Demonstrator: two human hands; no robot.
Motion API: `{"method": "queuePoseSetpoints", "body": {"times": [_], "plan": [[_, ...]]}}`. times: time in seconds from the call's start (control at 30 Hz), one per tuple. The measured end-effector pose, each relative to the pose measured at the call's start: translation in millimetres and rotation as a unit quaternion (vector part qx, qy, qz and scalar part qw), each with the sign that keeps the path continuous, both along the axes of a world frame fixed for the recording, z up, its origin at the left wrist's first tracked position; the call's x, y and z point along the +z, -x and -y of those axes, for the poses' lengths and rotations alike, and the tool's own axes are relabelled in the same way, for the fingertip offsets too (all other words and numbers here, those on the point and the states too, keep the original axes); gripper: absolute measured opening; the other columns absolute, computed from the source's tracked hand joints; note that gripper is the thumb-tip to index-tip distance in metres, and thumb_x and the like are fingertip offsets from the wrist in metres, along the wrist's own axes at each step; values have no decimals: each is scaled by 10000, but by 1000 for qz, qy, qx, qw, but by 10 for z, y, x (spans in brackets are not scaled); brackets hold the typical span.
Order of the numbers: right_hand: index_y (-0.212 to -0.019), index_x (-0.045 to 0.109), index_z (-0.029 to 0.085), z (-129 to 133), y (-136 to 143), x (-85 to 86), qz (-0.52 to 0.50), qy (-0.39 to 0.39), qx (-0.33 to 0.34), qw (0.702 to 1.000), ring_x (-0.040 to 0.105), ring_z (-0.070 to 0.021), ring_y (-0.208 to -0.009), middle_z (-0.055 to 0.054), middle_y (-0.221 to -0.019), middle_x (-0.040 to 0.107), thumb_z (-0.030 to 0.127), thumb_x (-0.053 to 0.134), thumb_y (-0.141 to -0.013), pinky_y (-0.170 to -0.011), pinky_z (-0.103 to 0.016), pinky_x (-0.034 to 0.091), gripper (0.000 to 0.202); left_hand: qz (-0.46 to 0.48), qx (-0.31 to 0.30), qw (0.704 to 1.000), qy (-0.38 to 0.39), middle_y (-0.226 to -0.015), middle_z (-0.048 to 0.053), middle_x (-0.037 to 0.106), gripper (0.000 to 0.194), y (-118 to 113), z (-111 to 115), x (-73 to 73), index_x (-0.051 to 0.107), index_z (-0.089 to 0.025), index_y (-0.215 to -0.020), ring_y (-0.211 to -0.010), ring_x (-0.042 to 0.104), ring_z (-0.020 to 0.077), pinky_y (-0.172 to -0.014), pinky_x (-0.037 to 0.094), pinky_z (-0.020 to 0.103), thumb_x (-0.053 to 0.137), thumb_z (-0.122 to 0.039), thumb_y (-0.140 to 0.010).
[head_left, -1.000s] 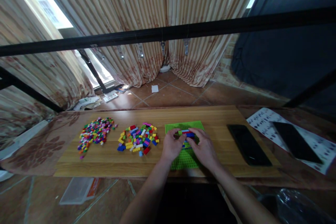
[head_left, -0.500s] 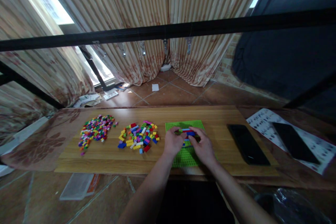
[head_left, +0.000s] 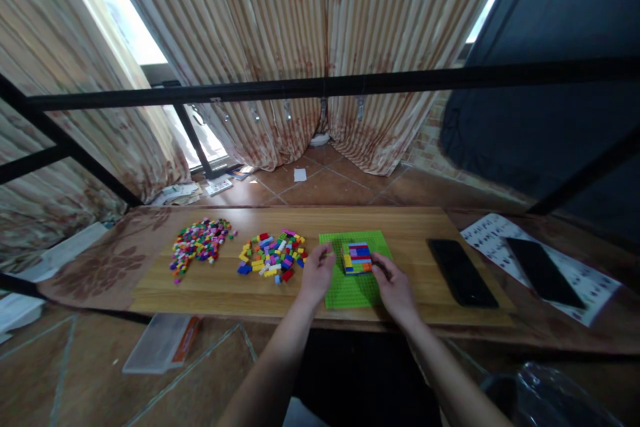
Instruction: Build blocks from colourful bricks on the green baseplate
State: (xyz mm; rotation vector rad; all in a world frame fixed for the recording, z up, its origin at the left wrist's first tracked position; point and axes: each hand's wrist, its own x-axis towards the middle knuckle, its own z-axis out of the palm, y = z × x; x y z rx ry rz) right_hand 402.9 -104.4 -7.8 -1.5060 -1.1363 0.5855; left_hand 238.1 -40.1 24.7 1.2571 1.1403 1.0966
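Note:
A green baseplate (head_left: 353, 297) lies on the wooden board, bearing a block structure (head_left: 358, 257) of blue, red, yellow, orange and light-blue bricks. My left hand (head_left: 318, 271) is over the plate's left edge, apart from the structure, its fingers loosely curled; whether anything small is in them cannot be made out. My right hand (head_left: 394, 283) is at the structure's right side, with thumb and index finger near its lower right corner. Left of the plate is a loose pile of larger bricks (head_left: 274, 255). A pile of small colourful pieces (head_left: 201, 243) sits farther left.
A black phone (head_left: 463, 273) lies on the board (head_left: 300, 297) at right. Beyond it, a second dark device (head_left: 544, 270) rests on a printed sheet (head_left: 483, 233). A clear plastic box (head_left: 156, 343) is on the floor at front left. A black rail crosses behind the board.
My hands have moved apart from over the block structure, the left one leftward and the right one rightward, uncovering its top. The camera view has shifted slightly.

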Motion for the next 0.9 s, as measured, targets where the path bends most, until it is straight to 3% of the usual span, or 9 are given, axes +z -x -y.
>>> {"method": "queuePoseSetpoints", "body": {"times": [0.2, 0.4, 0.53, 0.67, 0.77, 0.9], "plan": [[-1135, 614, 192, 193, 178, 9, 18, 7, -6, 1000, 641, -240, -982, -112, -1100, 676, 359, 510, -842, -871, -460, 508, 353, 24, -22, 999, 38, -1067, 84, 682, 240, 112, 297, -119, 628, -161, -1028, -1018, 621, 180, -913, 466, 323, 575, -187, -794], [-1181, 565, 193, 287, 207, -27, 64, 35, -10, 997, 616, -244, -1002, -116, -1134, 647, 369, 486, -853, -900, -484, 477, 380, 5, -47, 998, 36, -1080, 91, 668, 252, 152, 456, -85, 609, -157, -1039, -1002, 623, 179, -918, 468, 335, 562, -172, -792], [-1180, 558, 202, 355, 230, -18, 77, 30, -39, 996, 618, -240, -972, -113, -1135, 639, 392, 493, -848, -859, -459, 495, 388, -36, -54, 998, 8, -981, 67, 677, 224, 421, 572, -87, 636, -158, -998, -919, 629, 170, -856, 490, 306, 561, -218, -796], [-1142, 573, 210, 425, 311, 37, 84, 11, -73, 994, 610, -236, -970, -111, -1145, 623, 405, 490, -855, -849, -441, 498, 356, -62, 19, 998, 25, -954, 78, 686, 224, 781, 605, -157, 653, -148, -965, -889, 638, 176, -840, 492, 295, 582, -255, -781], [-1076, 607, 228, 453, 437, 118, 114, -8, -42, 993, 602, -234, -989, -91, -1097, 636, 385, 480, -871, -876, -434, 484, 287, -80, 66, 994, 31, -931, 77, 695, 236, 999, 569, -223, 661, -146, -950, -873, 645, 179, -830, 494, 294, 605, -275, -761], [-1028, 629, 239, 434, 672, 210, 148, -19, 50, 988, 607, -212, -978, -70, -1041, 643, 324, 459, -897, -874, -388, 487, 231, -93, 66, 993, 36, -886, 63, 699, 254, 1130, 528, -297, 660, -147, -961, -821, 647, 171, -781, 502, 280, 603, -289, -758]]}}
